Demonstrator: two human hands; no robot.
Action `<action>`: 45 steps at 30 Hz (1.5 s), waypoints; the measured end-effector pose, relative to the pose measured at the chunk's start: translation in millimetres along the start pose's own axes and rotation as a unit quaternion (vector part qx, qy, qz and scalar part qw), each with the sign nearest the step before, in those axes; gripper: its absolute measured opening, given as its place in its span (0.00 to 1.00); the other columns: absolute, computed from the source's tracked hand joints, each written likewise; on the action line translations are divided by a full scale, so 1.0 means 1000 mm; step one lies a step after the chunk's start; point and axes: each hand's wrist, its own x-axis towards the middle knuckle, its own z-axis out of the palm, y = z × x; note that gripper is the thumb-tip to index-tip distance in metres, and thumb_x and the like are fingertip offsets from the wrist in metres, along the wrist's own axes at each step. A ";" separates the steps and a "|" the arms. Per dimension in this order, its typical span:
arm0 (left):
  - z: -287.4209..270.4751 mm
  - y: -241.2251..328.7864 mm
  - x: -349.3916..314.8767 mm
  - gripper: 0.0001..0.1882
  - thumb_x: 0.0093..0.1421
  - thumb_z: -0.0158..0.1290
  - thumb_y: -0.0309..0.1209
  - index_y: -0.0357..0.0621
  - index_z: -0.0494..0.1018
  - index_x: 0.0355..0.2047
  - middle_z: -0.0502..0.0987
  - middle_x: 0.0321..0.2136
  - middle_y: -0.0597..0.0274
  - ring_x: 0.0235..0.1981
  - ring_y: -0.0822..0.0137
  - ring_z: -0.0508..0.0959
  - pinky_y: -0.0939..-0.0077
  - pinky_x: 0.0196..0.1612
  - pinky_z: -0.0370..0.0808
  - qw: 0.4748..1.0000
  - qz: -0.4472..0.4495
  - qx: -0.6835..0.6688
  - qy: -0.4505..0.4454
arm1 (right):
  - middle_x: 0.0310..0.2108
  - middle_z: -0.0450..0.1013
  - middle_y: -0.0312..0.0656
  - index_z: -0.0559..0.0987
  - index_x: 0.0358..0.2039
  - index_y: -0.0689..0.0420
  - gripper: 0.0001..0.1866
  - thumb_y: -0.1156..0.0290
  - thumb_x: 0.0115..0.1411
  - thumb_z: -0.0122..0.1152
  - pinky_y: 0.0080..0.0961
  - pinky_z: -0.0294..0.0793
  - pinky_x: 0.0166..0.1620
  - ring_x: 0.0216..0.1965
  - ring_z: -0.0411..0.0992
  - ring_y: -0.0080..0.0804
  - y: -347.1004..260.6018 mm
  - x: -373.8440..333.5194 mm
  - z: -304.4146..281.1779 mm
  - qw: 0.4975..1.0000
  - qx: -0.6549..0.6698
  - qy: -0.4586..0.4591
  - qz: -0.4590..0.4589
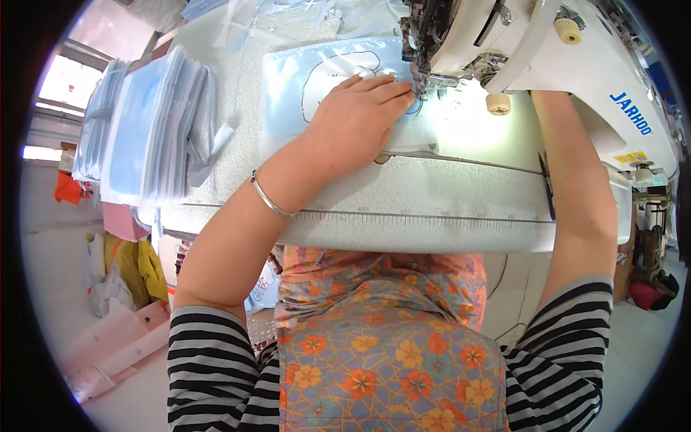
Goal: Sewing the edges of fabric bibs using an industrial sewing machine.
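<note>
1. Worktop (461, 183): pale and speckled, with a ruler (425, 218) along its front edge. A white sewing machine (612, 79) stands over its right part, and a light patch lies beneath the machine arm.
2. Piece in hand: a glossy blue and clear sheet or pouch (284, 111) bearing a dark outline drawing. It lies flat, back from the front edge toward the far side, its right end reaching the machine's dark mechanism (425, 75).
3. Left hand (360, 111): open, palm down, fingers extended over the right part of the piece, gripping nothing visible.
4. Right hand: hidden behind the machine; its state and any hold cannot be told. The right forearm (576, 173) crosses the worktop's right part, beside a dark slender tool (547, 186).
5. Progress: judged to be partway, with one piece positioned at the machine. No completed seam can be made out, so how much of this piece is done cannot be confirmed.
6. Remainder: a bundle of similar pieces (147, 126) occupies the left edge, apart from the machine. Whether these are finished or waiting cannot be determined. Clear scraps (288, 21) lie toward the far edge.
</note>
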 end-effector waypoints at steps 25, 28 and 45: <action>-0.004 -0.011 -0.014 0.22 0.55 0.53 0.29 0.45 0.72 0.52 0.71 0.57 0.61 0.60 0.58 0.69 0.61 0.61 0.68 0.997 0.035 0.061 -0.024 | 0.50 0.72 0.49 0.75 0.48 0.60 0.18 0.73 0.56 0.57 0.44 0.67 0.56 0.52 0.70 0.49 -0.230 -0.129 -0.115 0.977 0.131 -0.071 -0.152; -0.005 0.002 -0.016 0.22 0.55 0.52 0.29 0.43 0.72 0.52 0.72 0.56 0.60 0.58 0.58 0.71 0.65 0.56 0.73 0.996 -0.001 0.078 -0.038 | 0.51 0.72 0.49 0.75 0.49 0.59 0.18 0.72 0.57 0.57 0.43 0.67 0.57 0.52 0.69 0.49 -0.231 -0.131 -0.117 0.979 0.115 -0.074 -0.152; 0.000 0.048 -0.030 0.20 0.55 0.50 0.29 0.30 0.72 0.46 0.72 0.53 0.46 0.55 0.51 0.73 0.64 0.51 0.75 0.996 -0.043 0.081 0.008 | 0.47 0.74 0.49 0.77 0.45 0.60 0.15 0.76 0.56 0.57 0.41 0.69 0.55 0.50 0.71 0.48 -0.228 -0.129 -0.123 0.973 0.155 -0.077 -0.153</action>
